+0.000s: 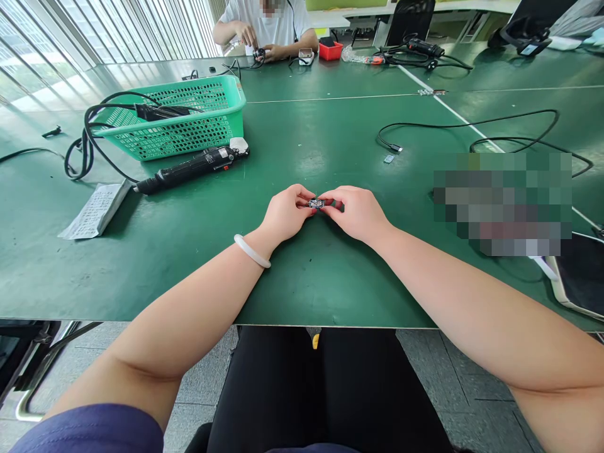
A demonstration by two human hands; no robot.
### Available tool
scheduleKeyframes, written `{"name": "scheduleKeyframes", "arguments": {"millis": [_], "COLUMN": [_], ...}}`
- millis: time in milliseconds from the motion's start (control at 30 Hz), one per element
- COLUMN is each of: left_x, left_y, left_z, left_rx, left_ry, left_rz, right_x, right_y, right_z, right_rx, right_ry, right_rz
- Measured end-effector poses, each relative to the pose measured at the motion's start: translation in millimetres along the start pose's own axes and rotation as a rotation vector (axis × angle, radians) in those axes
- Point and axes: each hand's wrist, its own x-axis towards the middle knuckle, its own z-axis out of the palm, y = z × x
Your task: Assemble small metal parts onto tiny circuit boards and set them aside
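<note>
A small dark piece with white or silvery markings (316, 203) is held between both hands, just above or on the green table; its exact kind is too small to make out. My left hand (289, 212), with a white bangle on its wrist, pinches the piece's left end between thumb and fingers. At the opposite end, the fingertips of my right hand (355, 211) are closed on it too. Fingers partly cover both ends of the piece.
Left of my hands lie a black electric screwdriver (193, 167), a folded paper (97, 211) and a green basket (189, 129) with a cable. A black cable (453, 126) and a small chip-like piece (389, 159) lie right. Across the table sits another person (264, 31).
</note>
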Motion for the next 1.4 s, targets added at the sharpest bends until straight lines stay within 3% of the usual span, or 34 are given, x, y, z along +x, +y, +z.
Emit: {"name": "scheduleKeyframes", "arguments": {"millis": [933,1267,1400], "left_x": [0,-9,-13], "left_y": [0,14,16], "left_z": [-0.6,5.8,9.3], "left_rx": [-0.087,-0.669,-0.754], "left_ry": [-0.002,-0.115,-0.109], "left_rz": [-0.003,-0.189,-0.272], "right_x": [-2,-7,-8], "right_y": [-4,-16,-21], "right_z": [-1,-2,-1], "right_rx": [0.013,0.017,-0.028], "right_ry": [0.049,0.143,0.162], "right_rz": [0.007,-0.012,-0.010]}}
